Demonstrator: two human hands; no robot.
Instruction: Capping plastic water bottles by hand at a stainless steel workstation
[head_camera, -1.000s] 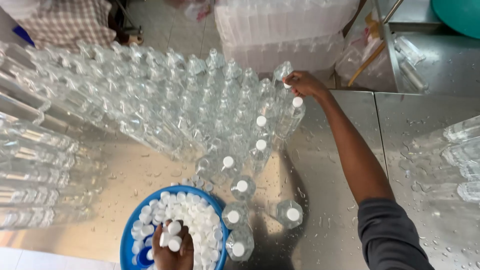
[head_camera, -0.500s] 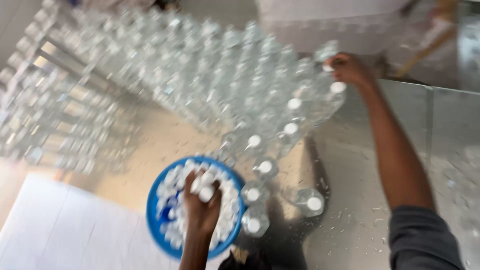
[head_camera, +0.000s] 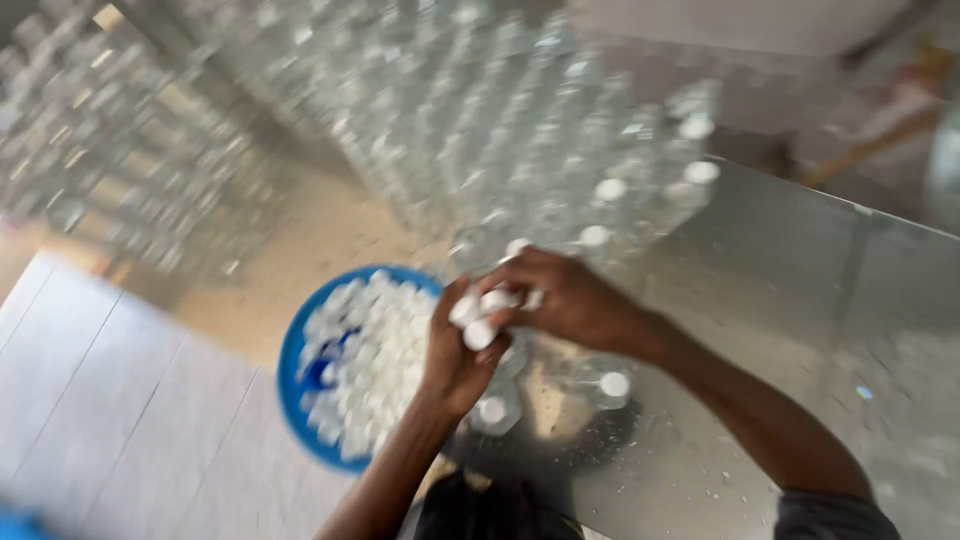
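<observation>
My left hand (head_camera: 455, 352) is raised beside the blue bowl (head_camera: 297, 352) and holds a few white bottle caps (head_camera: 478, 318) in its fingers. My right hand (head_camera: 566, 297) has come in against it and its fingertips pinch at those same caps. A heap of white caps (head_camera: 368, 345) fills the bowl. Just behind both hands stand several clear plastic bottles (head_camera: 560, 150) packed tightly on the steel table; some near the hands wear white caps, such as one capped bottle (head_camera: 612, 383). The picture is blurred by motion.
A steel table top (head_camera: 800, 300) stretches to the right, speckled with water drops. More clear bottles (head_camera: 90, 170) lie in rows at the left. A white tiled floor (head_camera: 110, 420) shows at lower left.
My right hand left the far bottles and came back to meet my left hand. My left hand lifted out of the bowl with caps. The view swung left.
</observation>
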